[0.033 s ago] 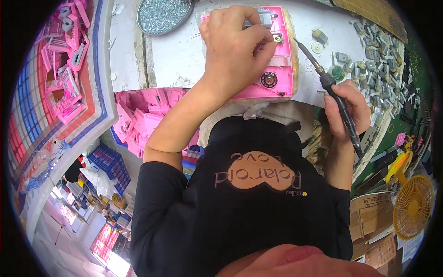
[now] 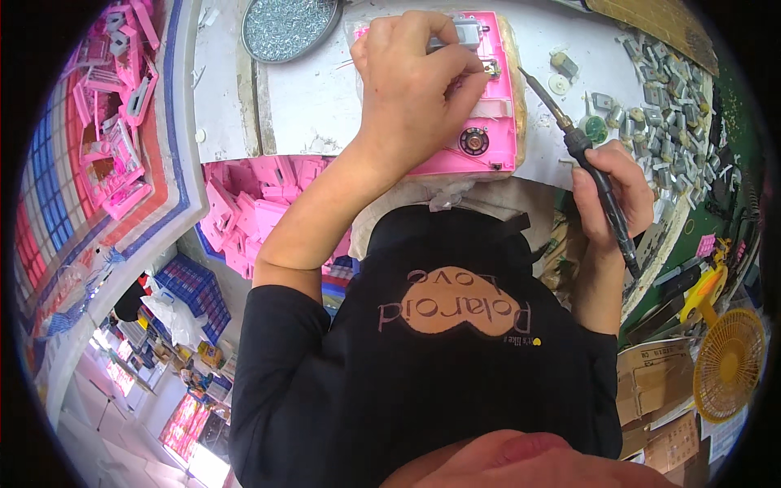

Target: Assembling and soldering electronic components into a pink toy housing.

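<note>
My left hand (image 2: 419, 89) is over a pink plastic housing (image 2: 503, 130), its thumb and forefinger pinched together near a small metal part (image 2: 491, 68) at the housing's right side. What the pinch holds is too small and covered to make out; thin wires stick out left of the hand. A round black speaker (image 2: 473, 141) sits in the housing's near part, and a grey motor (image 2: 468, 32) in its far part, half behind my fingers. My right hand (image 2: 614, 191) is closed round the dark handle of a soldering iron (image 2: 598, 175). Its tip points up and left, just right of the housing.
A round metal dish of screws (image 2: 291, 28) stands at the far left. Many small grey motors (image 2: 663, 106) lie heaped on the right. Pink housings pile up below the table edge (image 2: 244, 211) and in a bag at left (image 2: 122, 154). A yellow fan (image 2: 728, 366) stands lower right.
</note>
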Tool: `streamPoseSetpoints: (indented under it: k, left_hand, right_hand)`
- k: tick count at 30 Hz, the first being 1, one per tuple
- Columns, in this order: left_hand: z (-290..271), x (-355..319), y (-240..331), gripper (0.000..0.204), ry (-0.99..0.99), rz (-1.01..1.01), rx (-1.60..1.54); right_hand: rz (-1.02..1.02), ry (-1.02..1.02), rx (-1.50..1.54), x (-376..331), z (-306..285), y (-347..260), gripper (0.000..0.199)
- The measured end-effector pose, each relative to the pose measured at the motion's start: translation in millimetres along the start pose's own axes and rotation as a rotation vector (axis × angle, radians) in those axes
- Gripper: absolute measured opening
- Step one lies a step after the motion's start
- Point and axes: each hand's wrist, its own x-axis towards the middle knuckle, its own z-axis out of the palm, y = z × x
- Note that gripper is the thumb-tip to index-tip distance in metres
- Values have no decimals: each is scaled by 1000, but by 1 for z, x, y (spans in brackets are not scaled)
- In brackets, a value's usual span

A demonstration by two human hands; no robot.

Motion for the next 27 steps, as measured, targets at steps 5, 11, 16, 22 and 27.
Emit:
streamPoseSetpoints:
  k: [5, 11, 16, 22, 27]
  left_hand:
    - [-10, 18, 15, 12, -29, -36, -28]
    - [-16, 22, 20, 12, -100, -96, -17]
    - [-10, 18, 13, 11, -55, -43, -16]
    - [-8, 18, 14, 13, -42, -42, -23]
    - [-14, 22, 21, 16, -79, -90, -11]
  right_hand:
    - [-1, -22, 1, 4, 2, 4, 31]
    - [-26, -52, 10, 11, 9, 9, 29]
    - [-27, -62, 1, 12, 12, 10, 29]
    - [-31, -75, -34, 12, 13, 11, 28]
    - [-55, -69, -68, 13, 17, 9, 27]
